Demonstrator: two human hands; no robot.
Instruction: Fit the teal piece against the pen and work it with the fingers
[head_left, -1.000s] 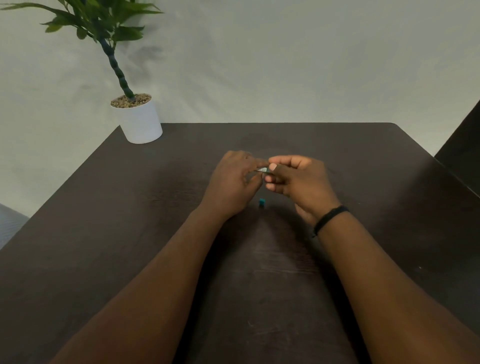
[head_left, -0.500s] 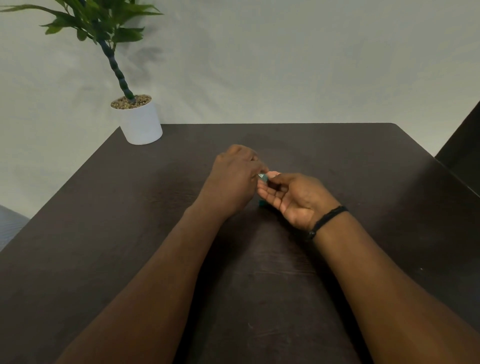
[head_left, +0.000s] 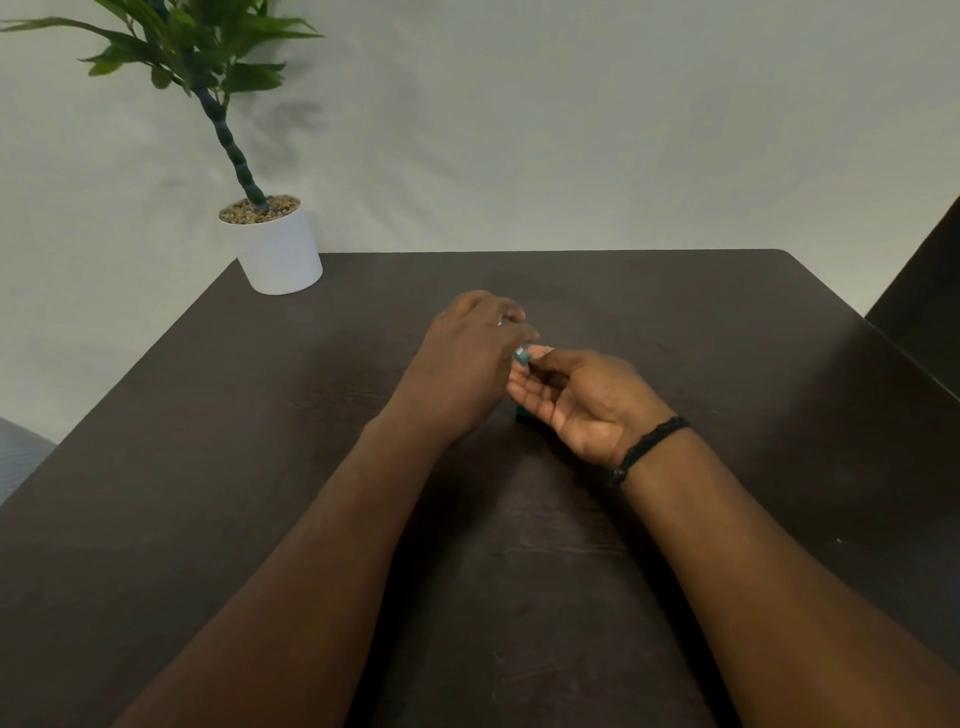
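Pinching a tiny teal, hard-looking piece (head_left: 521, 356) between thumb and fingertips, the right hand (head_left: 576, 397) lies palm-up over the middle of the dark brown wooden table (head_left: 753, 364), its other fingers loosely curled. The left hand (head_left: 462, 374) comes in palm-down from the left, its fingertips meeting the same piece from above; whether it truly grips the piece or only touches it cannot be told, since its fingers are blurred and partly hide the contact. A glint of something small and silvery (head_left: 501, 322) shows among the left fingers, too small to identify. A second small teal piece (head_left: 519, 414) rests on the table just under the right hand's fingers, mostly hidden.

This looks like fine two-handed work on the held piece, perhaps fitting or separating a small part. The next move likely calls for a steady right-hand pinch while the left fingertips do the delicate work.

A white cylindrical plant pot (head_left: 280, 252) stands at the far left corner.
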